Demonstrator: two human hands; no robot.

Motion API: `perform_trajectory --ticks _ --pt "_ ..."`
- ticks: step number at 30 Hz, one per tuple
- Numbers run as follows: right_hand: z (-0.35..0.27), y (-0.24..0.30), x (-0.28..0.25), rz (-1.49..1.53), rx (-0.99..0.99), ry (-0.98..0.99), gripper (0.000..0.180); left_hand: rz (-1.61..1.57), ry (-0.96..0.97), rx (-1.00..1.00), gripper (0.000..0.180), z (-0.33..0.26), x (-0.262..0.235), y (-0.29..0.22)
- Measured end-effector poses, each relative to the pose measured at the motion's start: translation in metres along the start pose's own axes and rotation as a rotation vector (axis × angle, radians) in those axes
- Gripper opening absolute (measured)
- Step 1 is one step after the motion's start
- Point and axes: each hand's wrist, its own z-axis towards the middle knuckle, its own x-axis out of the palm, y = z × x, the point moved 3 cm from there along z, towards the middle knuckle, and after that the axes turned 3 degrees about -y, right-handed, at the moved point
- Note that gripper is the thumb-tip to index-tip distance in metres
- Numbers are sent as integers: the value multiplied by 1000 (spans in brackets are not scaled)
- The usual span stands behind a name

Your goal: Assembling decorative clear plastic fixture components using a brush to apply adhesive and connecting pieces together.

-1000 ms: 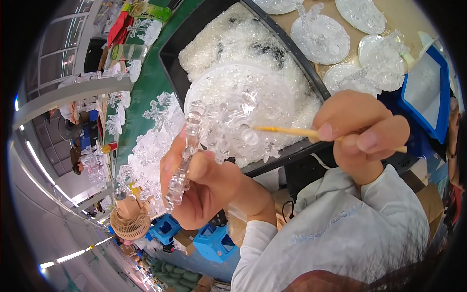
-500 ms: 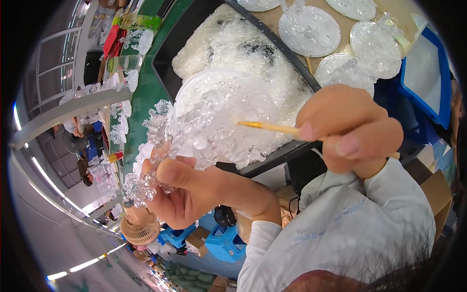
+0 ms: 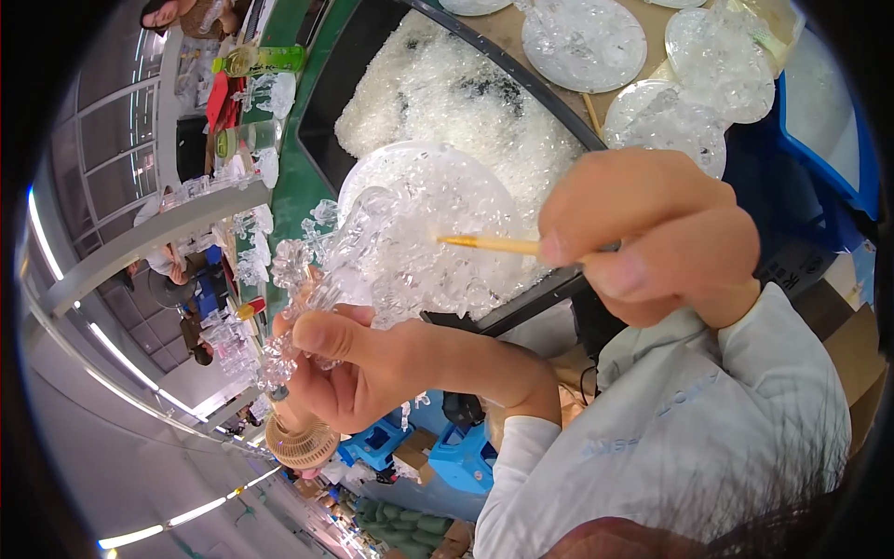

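Note:
My left hand (image 3: 372,359) is closed round the clear, knobbly stem of a transparent ornament (image 3: 377,224), thumb on top and fingers curled beneath. The ornament's round, flat base (image 3: 466,200) is turned toward me above the tray, its face rough with clear bits. In my right hand (image 3: 652,233) a slim paintbrush (image 3: 498,244) is pinched between thumb and fingers. Its yellowish tip lies over the middle of the base; whether it touches the surface I cannot tell. Behind the ornament sits a black tray (image 3: 535,79) holding a heap of clear, glittering granules (image 3: 438,102).
Several similar clear discs (image 3: 585,47) lie on a tan surface beyond the tray. A blue bin (image 3: 861,186) stands at the right. On the green table (image 3: 291,186) at the left are a green-labelled bottle (image 3: 265,61) and more clear pieces. A metal post (image 3: 158,244) crosses the left side.
The brush tip has moved a little left across the ornament's base. My left hand keeps its hold while the ornament tilts slightly. The whole view has shifted somewhat.

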Motion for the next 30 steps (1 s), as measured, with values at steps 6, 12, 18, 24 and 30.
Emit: perform_trajectory --ticks 6,12,18,24,30 --pt "-12 0 -13 167 -92 -404 12 4 -56 16 37 -12 4 -2" --pt "9 23 15 -163 312 -110 23 -73 -236 150 39 -8 -5 2" --pt "8 13 51 -401 433 84 39 -134 -309 196 45 -12 -9 -1" --pt "4 0 50 -367 493 -1 38 -62 -358 390 49 -25 -3 -10" --pt "5 -6 58 -433 422 60 34 16 -221 393 38 -22 -13 -7"
